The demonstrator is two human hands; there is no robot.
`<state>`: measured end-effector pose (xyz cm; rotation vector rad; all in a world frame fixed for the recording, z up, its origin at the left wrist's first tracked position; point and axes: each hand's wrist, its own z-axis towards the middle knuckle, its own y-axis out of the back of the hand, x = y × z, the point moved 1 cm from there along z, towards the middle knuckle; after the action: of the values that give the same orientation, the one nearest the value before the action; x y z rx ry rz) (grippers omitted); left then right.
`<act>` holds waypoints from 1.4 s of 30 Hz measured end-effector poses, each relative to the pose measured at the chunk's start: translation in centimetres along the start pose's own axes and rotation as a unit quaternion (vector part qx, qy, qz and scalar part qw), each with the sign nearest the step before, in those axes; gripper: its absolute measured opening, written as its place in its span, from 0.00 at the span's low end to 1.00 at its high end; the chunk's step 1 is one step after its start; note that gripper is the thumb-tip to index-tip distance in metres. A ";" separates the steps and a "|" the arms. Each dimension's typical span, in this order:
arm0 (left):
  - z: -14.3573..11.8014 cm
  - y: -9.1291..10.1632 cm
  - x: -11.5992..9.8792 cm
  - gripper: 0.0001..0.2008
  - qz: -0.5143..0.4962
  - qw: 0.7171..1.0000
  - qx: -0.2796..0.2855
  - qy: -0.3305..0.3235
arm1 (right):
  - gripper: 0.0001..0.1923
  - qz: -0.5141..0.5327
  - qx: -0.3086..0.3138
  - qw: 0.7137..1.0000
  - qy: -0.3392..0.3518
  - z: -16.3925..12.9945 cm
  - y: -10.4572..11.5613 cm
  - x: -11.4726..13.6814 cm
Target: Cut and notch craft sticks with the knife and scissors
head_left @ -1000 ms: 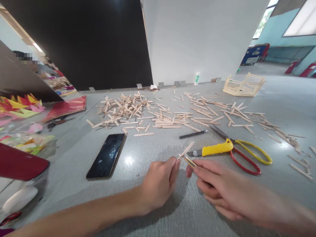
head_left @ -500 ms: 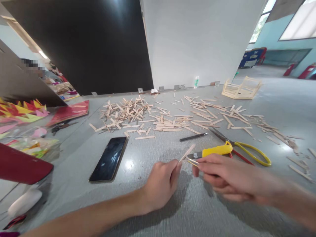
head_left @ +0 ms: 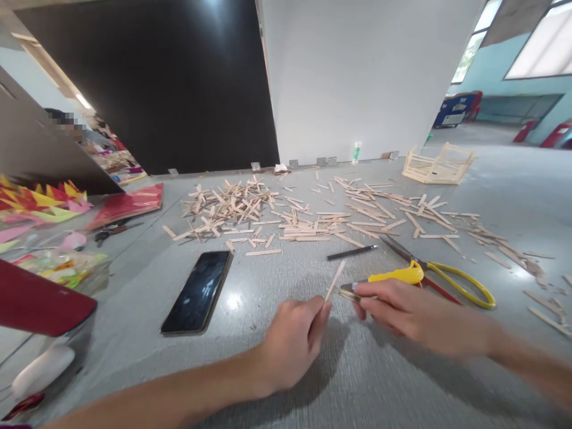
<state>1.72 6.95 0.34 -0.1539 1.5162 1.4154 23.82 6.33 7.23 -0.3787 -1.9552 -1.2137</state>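
Observation:
My left hand (head_left: pixel 295 339) is closed, with a thin wooden craft stick (head_left: pixel 335 280) pinched between thumb and fingers and pointing up and away. My right hand (head_left: pixel 402 310) is wrapped round a yellow-handled cutter (head_left: pixel 395 274). The dark and metal jaws of the cutter lie just right of the stick, close to my left fingertips; whether they touch it I cannot tell. Part of the cutter's handle is hidden by my fingers. Beyond my right hand lie large scissors (head_left: pixel 465 285) with yellow and red handles, and a black pen-like tool (head_left: pixel 352 252).
A phone (head_left: pixel 196 292) lies left of my hands. Farther back are a heap of craft sticks (head_left: pixel 232 205), a glue stick (head_left: pixel 356 153) and a stick-built frame (head_left: pixel 440 164). A red cylinder (head_left: pixel 44 298), a white mouse (head_left: pixel 42 369) and coloured paper (head_left: pixel 42 199) are at left.
The craft stick in my left hand has turned more upright. The cutter's jaws have shifted slightly down, a little apart from the stick's upper part. Both hands keep their holds.

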 end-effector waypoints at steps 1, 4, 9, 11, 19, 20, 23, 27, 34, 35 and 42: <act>0.1 -0.1 -0.1 0.18 -0.001 1.000 0.009 -0.007 | 0.17 -0.033 0.045 0.998 0.004 0.0 1.3 -0.3; 0.1 -0.4 -0.2 0.16 -0.005 0.999 0.028 -0.021 | 0.20 -0.073 0.110 0.991 -0.002 -0.2 3.0 -1.1; 0.0 -0.2 -0.1 0.16 -0.021 1.000 0.013 0.003 | 0.17 0.016 -0.059 0.997 -0.037 -0.9 -2.0 -0.4; 0.0 0.0 -0.2 0.16 -0.029 0.999 0.014 0.003 | 0.17 0.023 -0.101 0.994 -0.039 -1.0 -3.7 0.2; 0.0 0.0 -0.1 0.15 -0.037 0.999 0.036 -0.003 | 0.19 -0.081 -0.032 0.996 -0.002 -0.7 0.7 -1.2; 0.0 0.0 -0.1 0.15 -0.037 0.999 0.038 -0.005 | 0.19 -0.105 -0.009 0.994 0.006 -0.6 0.9 -1.4; 0.0 0.0 -0.1 0.15 -0.038 0.999 0.030 0.001 | 0.18 -0.115 -0.024 0.993 -0.002 -0.4 -0.7 -1.0; -0.2 0.1 -0.1 0.15 -0.041 0.999 0.020 0.004 | 0.22 -0.082 -0.091 0.992 -0.034 -0.2 -3.9 0.0; -0.1 -0.2 -0.1 0.15 -0.033 0.999 0.034 -0.011 | 0.17 -0.126 0.042 0.990 0.041 0.1 1.7 -0.2; 0.0 -0.3 -0.1 0.15 -0.033 0.999 0.038 -0.013 | 0.17 -0.133 0.055 0.988 0.049 0.2 2.1 -0.2; -0.2 0.0 0.1 0.16 -0.028 0.999 0.003 0.029 | 0.18 -0.105 -0.067 0.992 -0.006 0.5 -3.2 0.7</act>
<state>1.57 6.83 0.18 -0.2333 1.5510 1.3731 21.21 5.03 5.68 -0.2534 -1.9666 -1.4852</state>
